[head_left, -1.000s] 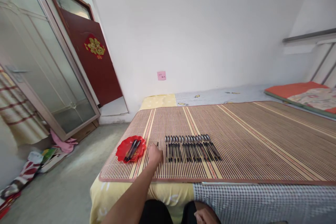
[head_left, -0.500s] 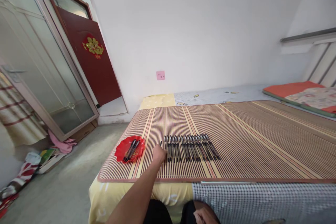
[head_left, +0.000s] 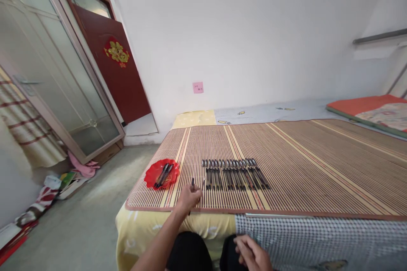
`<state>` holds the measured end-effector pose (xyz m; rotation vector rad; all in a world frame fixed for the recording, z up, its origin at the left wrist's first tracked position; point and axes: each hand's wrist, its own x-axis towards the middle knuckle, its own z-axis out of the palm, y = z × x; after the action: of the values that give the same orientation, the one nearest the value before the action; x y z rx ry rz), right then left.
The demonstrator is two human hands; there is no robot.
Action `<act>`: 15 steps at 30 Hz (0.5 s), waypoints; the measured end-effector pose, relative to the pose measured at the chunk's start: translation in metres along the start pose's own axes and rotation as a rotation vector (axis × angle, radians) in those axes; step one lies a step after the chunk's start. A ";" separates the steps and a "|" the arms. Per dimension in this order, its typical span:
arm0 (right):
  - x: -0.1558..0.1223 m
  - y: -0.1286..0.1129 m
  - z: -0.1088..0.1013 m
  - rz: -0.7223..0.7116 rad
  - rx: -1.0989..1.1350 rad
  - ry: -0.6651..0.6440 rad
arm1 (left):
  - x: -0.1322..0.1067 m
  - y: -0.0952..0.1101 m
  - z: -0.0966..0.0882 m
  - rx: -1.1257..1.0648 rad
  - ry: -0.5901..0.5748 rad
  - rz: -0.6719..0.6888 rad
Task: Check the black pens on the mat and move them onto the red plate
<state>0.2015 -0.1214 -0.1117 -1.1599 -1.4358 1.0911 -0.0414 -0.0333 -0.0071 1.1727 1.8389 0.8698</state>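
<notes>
My left hand [head_left: 189, 199] is closed around a slim black pen [head_left: 192, 181], held roughly upright over the front of the striped mat. Its lower end shows faintly below my fingers. To the right of that hand lies a row of several black pens [head_left: 235, 175], side by side, dark tops pointing to the wall. At the row's left end a short dark cap-like piece [head_left: 203, 163] lies with no barrel visible below it. A red scalloped plate [head_left: 149, 175] at the left holds a few more pens [head_left: 164, 174]. My right hand [head_left: 252, 254] rests by my knee, fingers loosely bent and empty.
The woven mat [head_left: 305, 169] covers most of the bed, whose yellow and checked sheet [head_left: 203, 224] hangs over the front edge. Folded orange bedding [head_left: 365, 103] lies far right. A pink note [head_left: 197, 87] is on the wall. A glass door [head_left: 73, 80] stands left.
My left hand has drawn back from the row's left end toward the mat's front edge, with the pen in it. My right hand has come further into view. The view has shifted slightly.
</notes>
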 end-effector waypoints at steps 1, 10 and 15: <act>0.006 -0.017 0.000 0.051 0.057 -0.053 | -0.020 -0.006 0.004 -0.050 -0.033 0.022; 0.033 -0.139 0.016 0.060 0.363 -0.321 | -0.131 -0.016 0.026 -0.502 -0.232 0.173; 0.023 -0.144 0.018 0.043 0.361 -0.299 | -0.141 0.001 0.021 -0.514 -0.246 0.327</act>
<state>0.1629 -0.1218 0.0305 -0.7972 -1.3640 1.5314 0.0164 -0.1610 0.0182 1.1910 1.1457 1.2304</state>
